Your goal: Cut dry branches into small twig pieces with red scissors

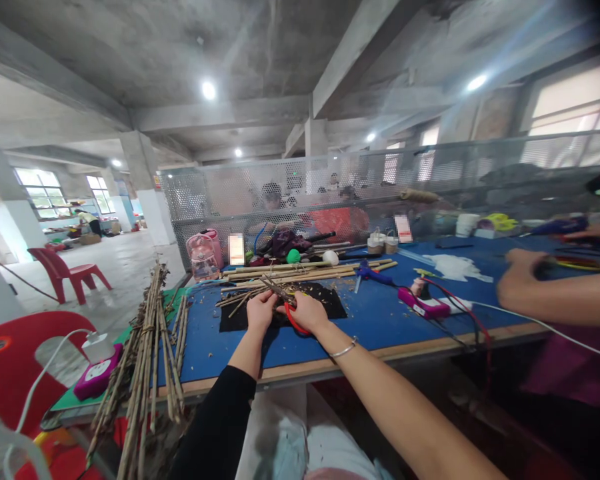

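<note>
My right hand (307, 312) is closed around red-handled shears (296, 323). Their metal blades (279, 288) point up and left, close to the fingertips of my other hand. My left hand (261, 311) is pinched, apparently on a thin twig; most of that twig is hidden by fingers and blades. Both hands are above a black cloth (336, 308) strewn with small cut bits. Several thin sticks (237, 299) lie on the cloth just left of my hands. Longer pale sticks (310, 271) lie behind it.
A bundle of long twigs (147, 340) overhangs the blue table (380, 340) at left. Purple power strips (423, 303) with cables, a blue glue gun (373, 273) and a phone (236, 249) are around. A co-worker's arm (555, 287) reaches in from the right. Behind stands a perforated metal screen (220, 193).
</note>
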Demonstrator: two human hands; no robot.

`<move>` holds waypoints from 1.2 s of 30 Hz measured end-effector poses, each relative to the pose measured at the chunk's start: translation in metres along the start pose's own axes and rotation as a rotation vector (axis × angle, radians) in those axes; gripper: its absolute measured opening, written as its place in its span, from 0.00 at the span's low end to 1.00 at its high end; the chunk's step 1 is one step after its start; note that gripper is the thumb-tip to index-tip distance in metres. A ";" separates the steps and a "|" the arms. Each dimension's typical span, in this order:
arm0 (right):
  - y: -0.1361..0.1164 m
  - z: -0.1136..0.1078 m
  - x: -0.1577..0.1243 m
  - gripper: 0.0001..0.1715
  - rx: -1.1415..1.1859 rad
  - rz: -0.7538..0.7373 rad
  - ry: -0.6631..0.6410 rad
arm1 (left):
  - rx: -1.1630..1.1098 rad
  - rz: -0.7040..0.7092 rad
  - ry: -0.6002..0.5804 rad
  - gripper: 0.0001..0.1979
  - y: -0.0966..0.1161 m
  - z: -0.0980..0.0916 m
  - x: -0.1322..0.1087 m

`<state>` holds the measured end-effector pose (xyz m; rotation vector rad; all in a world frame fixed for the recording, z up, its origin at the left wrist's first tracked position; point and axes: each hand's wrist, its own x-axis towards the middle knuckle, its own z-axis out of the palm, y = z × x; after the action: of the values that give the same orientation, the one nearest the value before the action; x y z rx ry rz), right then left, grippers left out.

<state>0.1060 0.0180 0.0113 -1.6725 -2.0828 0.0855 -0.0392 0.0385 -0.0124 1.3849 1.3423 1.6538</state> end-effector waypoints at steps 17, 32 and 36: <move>0.004 0.002 0.002 0.38 -0.043 0.020 0.035 | -0.173 -0.193 -0.091 0.15 0.002 0.004 -0.005; 0.004 0.003 0.001 0.39 -0.068 -0.162 0.162 | -0.211 -0.133 -0.154 0.10 0.018 0.005 -0.015; 0.004 0.001 0.000 0.37 -0.048 -0.137 0.108 | -0.226 -0.118 -0.154 0.09 0.023 0.007 -0.016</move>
<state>0.1089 0.0194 0.0095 -1.5215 -2.1252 -0.0968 -0.0246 0.0186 0.0032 1.2489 1.0922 1.5355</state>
